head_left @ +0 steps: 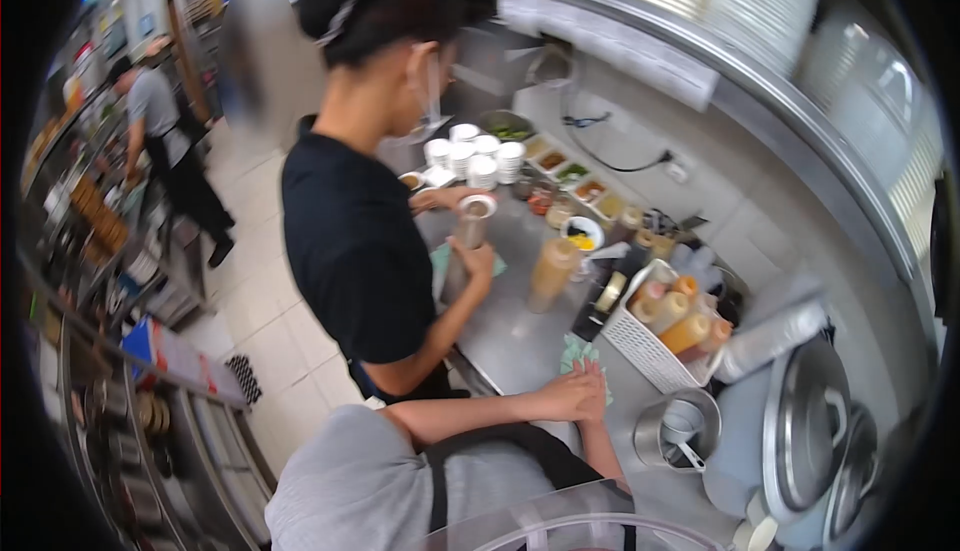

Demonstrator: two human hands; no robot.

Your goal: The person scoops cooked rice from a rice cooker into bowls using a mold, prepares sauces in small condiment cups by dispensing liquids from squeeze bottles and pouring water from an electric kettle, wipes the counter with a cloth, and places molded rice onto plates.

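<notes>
At lower centre, on the desk (500, 326): left hand (560, 398); green cloth (579, 351), under right hand (592, 385), which the left overlaps; whether either hand's fingers grasp, cannot tell. Right of centre: white basket (638, 343), holding bottles (686, 332).

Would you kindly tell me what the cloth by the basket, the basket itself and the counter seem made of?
Cloth: thin fabric or perhaps paper, matte, judging by its soft crumples. Basket: likely white moulded plastic, given its regular holes. Counter: probably stainless steel, smooth, with soft grey reflections.
</notes>
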